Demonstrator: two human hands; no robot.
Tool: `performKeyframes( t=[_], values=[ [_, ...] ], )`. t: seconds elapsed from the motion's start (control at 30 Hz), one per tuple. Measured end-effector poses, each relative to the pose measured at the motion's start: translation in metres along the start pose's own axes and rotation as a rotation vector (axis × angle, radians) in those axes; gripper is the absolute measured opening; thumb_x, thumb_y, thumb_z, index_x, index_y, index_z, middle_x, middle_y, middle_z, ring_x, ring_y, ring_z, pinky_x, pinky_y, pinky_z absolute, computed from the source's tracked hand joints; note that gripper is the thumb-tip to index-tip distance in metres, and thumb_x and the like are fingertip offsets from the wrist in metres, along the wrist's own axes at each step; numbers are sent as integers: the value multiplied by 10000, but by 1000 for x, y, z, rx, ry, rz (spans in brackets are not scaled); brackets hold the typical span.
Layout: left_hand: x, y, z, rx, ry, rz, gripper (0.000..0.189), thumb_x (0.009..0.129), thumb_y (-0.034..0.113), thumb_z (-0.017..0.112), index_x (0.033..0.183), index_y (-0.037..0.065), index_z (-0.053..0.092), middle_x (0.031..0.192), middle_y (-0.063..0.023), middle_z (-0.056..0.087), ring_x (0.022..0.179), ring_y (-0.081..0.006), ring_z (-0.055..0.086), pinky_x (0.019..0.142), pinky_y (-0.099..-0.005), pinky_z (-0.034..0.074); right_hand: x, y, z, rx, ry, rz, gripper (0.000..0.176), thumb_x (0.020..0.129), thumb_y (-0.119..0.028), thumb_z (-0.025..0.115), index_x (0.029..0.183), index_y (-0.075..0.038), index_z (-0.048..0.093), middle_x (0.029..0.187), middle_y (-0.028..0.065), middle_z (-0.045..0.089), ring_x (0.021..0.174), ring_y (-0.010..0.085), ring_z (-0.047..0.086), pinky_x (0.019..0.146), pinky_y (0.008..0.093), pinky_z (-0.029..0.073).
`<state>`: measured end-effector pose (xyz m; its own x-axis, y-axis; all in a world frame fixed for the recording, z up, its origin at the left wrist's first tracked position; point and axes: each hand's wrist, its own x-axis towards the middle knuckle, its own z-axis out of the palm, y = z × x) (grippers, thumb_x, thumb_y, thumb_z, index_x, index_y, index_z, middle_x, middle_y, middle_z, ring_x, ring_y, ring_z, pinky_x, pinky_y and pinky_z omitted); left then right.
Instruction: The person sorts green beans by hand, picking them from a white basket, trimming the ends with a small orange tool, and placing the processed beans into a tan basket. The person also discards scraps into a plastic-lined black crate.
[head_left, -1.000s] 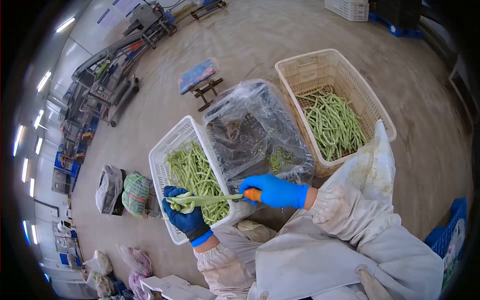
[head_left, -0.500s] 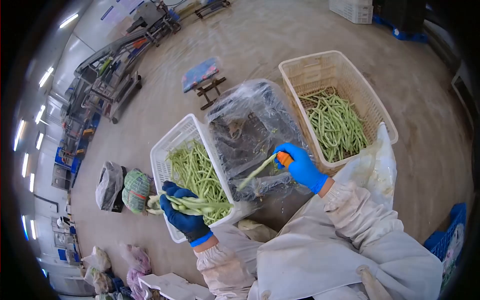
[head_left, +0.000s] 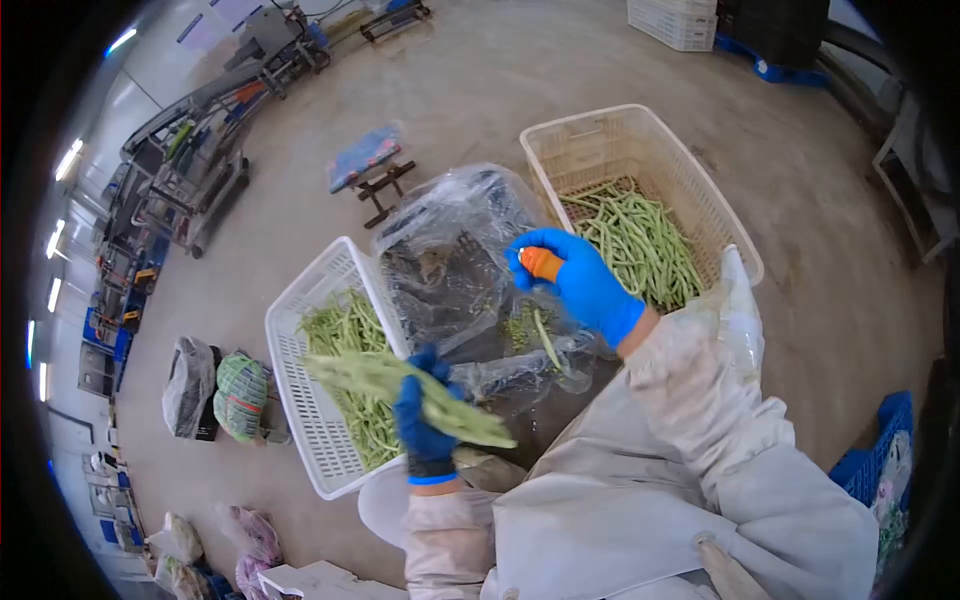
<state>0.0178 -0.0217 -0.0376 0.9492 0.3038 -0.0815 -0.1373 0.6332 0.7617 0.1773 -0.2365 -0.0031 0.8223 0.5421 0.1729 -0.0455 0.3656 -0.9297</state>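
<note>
My left hand, in a dark blue glove, grips a bundle of flat green beans held level above the near edge of the white basket. My right hand, in a bright blue glove, is closed on an orange-handled tool above the plastic-lined crate. A thin green strip is falling or lying just under that hand. Green bean scraps lie on the plastic liner.
A beige basket with green beans stands at the right. The white basket at the left also holds beans. A small stool stands beyond the crate. Bags lie on the floor at the left; metal racks are far left.
My right hand rose and moved left with the orange tool; the long strip it trailed has dropped away. My left hand turned and shifted right, swinging the bean bundle toward me.
</note>
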Motion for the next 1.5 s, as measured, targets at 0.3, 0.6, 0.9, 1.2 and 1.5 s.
performKeyframes(
  t=[0.3,0.6,0.9,1.2,1.5],
  values=[
    [-1,38,-59,17,214,49,425,881,192,569,1264,54,448,1172,-89,553,854,-167,582,675,-312,513,38,87,-63,-838,-167,270,394,794,-73,530,1185,-50,573,1111,179,610,1062,300,566,909,371,441],
    [29,24,-63,139,457,-152,413,854,126,582,1226,4,450,974,-93,591,764,-165,569,651,-305,501,100,292,-85,-1376,-891,322,200,699,-181,582,818,-74,703,855,172,666,828,355,633,715,432,504],
    [32,38,-62,101,647,-188,447,858,161,573,1261,36,427,993,-93,571,805,-189,565,671,-328,496,84,422,-102,-1415,-1282,618,260,758,-202,563,928,-43,680,968,162,659,910,373,617,783,444,501],
    [34,43,-60,90,665,-250,472,846,177,571,1268,29,419,1023,-103,560,813,-196,562,679,-340,499,97,361,-95,-614,-130,1383,152,792,-148,577,808,-25,665,858,156,660,758,258,666,614,382,549],
    [17,46,-48,-24,576,-140,413,849,116,554,1229,4,434,972,-119,564,790,-199,563,677,-345,504,94,275,-76,-712,-119,1088,163,783,-115,540,730,8,632,726,134,646,650,235,652,531,360,521]
  ],
)
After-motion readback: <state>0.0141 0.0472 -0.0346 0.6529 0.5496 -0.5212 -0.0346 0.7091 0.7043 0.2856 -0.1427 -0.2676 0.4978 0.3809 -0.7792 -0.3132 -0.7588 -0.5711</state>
